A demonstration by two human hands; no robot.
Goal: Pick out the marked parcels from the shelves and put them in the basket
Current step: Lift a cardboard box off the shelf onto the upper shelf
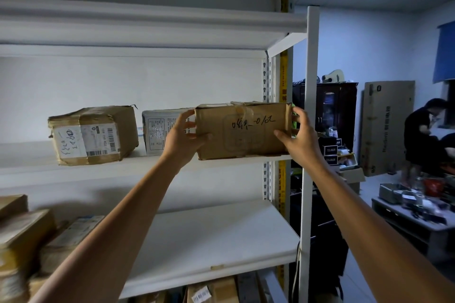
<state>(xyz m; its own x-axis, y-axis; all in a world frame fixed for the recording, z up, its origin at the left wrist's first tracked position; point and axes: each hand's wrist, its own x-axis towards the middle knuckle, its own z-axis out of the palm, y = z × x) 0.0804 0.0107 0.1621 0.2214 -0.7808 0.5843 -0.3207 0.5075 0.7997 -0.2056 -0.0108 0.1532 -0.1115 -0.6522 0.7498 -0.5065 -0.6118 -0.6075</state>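
At the white shelf (147,166), the left hand (182,140) curls round one end of the box (242,130), which sits between both sets of fingers, and the right hand (299,136) curls round the other. Best to press evenly and draw it out level; no basket shows.

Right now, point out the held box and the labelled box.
held box (242,130): head view, front face under the handwriting.
labelled box (93,135): head view, white label on its front.
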